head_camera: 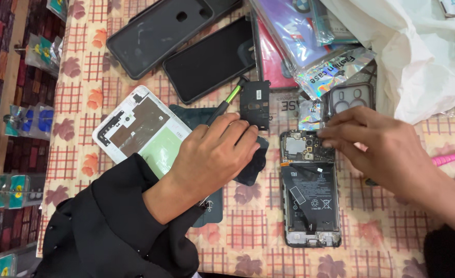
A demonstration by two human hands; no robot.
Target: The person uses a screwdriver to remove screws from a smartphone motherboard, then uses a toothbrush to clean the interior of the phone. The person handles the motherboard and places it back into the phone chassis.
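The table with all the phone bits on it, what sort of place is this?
Most likely a small phone repair stall or shop. An opened phone lies with its battery and board bare, the left hand holds a screwdriver, and packaged phone cases are piled on the patterned tablecloth.

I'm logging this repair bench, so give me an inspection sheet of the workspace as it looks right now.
Surface: table under a checked, leaf-print cloth.
Job's things: opened phone, battery and board exposed; small black cover plate; screwdriver.
Clutter: white phone frame, black phone cases, packaged cases, white plastic bag, pink tool.
Grips: left hand holds the screwdriver; right hand fingertips touch the phone's top edge.
Cables: nothing seen.
Surroundings: hanging packaged goods at left.
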